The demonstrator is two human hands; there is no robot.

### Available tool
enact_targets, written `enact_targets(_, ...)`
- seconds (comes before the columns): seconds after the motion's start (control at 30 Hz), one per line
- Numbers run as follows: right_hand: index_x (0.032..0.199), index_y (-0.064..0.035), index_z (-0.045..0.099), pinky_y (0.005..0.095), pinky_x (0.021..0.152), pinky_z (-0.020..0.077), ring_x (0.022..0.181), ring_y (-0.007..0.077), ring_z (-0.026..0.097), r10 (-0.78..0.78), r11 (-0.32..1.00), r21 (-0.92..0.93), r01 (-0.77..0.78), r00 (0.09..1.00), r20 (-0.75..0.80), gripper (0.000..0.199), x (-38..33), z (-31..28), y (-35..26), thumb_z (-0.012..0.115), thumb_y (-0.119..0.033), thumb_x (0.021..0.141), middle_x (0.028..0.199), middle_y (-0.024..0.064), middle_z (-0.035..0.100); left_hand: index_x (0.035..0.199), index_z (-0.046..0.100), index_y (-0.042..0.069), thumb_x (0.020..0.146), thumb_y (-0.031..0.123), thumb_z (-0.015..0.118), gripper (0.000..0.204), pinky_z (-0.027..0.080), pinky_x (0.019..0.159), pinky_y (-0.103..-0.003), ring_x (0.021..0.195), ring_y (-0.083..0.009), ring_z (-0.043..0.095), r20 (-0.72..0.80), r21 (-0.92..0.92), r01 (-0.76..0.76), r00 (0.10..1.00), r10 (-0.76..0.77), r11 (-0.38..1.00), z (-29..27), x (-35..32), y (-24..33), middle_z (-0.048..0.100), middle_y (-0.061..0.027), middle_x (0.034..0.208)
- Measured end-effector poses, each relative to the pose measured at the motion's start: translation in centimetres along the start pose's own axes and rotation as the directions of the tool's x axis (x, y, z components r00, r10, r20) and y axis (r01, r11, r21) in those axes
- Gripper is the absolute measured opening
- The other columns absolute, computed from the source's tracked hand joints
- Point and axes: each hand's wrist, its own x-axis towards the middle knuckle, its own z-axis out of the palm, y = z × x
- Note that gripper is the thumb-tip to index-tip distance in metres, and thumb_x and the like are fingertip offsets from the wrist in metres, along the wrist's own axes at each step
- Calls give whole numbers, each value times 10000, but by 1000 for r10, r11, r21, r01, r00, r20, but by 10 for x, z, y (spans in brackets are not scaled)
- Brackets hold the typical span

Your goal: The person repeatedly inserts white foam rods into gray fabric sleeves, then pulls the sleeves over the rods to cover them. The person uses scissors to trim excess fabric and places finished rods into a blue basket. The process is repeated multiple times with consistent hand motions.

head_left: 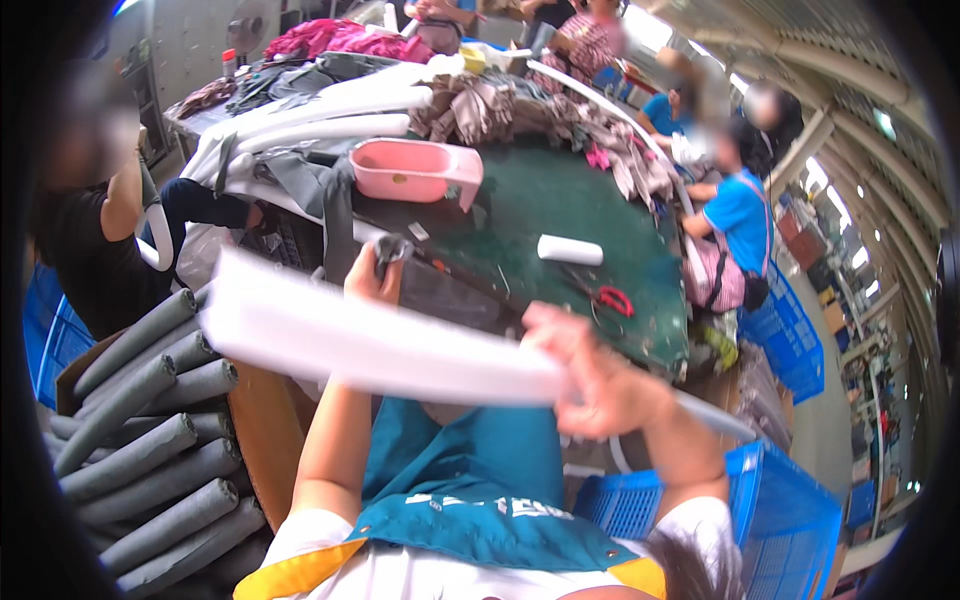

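A long white foam tube, smeared by motion, crosses in front of my lap. My right hand is closed around it toward its right end. Behind the tube, my left hand is raised at the table's near edge, its fingers wrapped round a piece of dark grey fabric. The tube hides part of my left wrist. Farther off on the green table lie a short white foam piece and scissors with red handles. A pink plastic tub stands behind my left hand.
Grey-covered tubes fill a cardboard box at my left. A blue crate stands at my right. White foam tubes and crumpled fabric are heaped across the table. Several people work around it, one close at my left.
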Motion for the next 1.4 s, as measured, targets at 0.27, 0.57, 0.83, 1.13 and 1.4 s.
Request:
enact_targets(0.27, 1399, -40, 380, 377, 1043, 361, 1236, 242, 467, -5, 658, 356, -664, 469, 883, 728, -43, 123, 95, 662, -385, 823, 1325, 138, 495, 969, 607, 45, 902, 98, 619, 86, 386, 607, -208, 706, -32, 461, 266, -454, 492, 871, -414, 743, 6, -21, 3, 555, 58, 789)
enact_targets(0.57, 1210, -38, 537, 327, 925, 470, 1018, 172, 605, 286, 734, 513, -444, 888, 359, 282, 74, 151, 110, 549, -208, 985, 1048, 56, 634, 969, 636, 42, 730, -26, 663, 251, 439, 711, -274, 825, -187, 527, 254, -167, 93, 966, -49, 981, 17, -20, 20, 533, -43, 874)
enact_targets(0.83, 1172, -35, 540, 290, 871, 493, 936, 134, 615, 448, 221, 967, -129, 894, 17, 267, 100, 161, 109, 593, -93, 917, 1056, 47, 620, 1226, 638, 118, 828, 83, 749, 415, 496, 729, -245, 880, -121, 573, 401, -15, 309, 873, -277, 951, -12, -50, -4, 557, -28, 971)
enact_targets(1.13, 1025, -42, 663, 228, 784, 468, 825, 61, 579, 711, 290, 940, -180, 698, -85, 211, 5, 170, 128, 587, -231, 973, 902, -14, 652, 1478, 252, 59, 724, 83, 815, 941, 494, 798, -350, 835, -319, 611, 688, 302, 304, 586, -427, 904, 45, -79, 26, 576, -153, 907)
enact_targets(1.4, 1019, -26, 659, 221, 669, 470, 734, 52, 566, 778, 432, 873, -228, 584, -232, 162, -23, 175, 130, 598, -164, 962, 859, -8, 669, 1130, 554, -2, 908, 162, 664, 297, 493, 893, -342, 1002, -219, 597, 640, 177, 470, 613, -464, 865, 57, -113, 7, 605, -132, 1061)
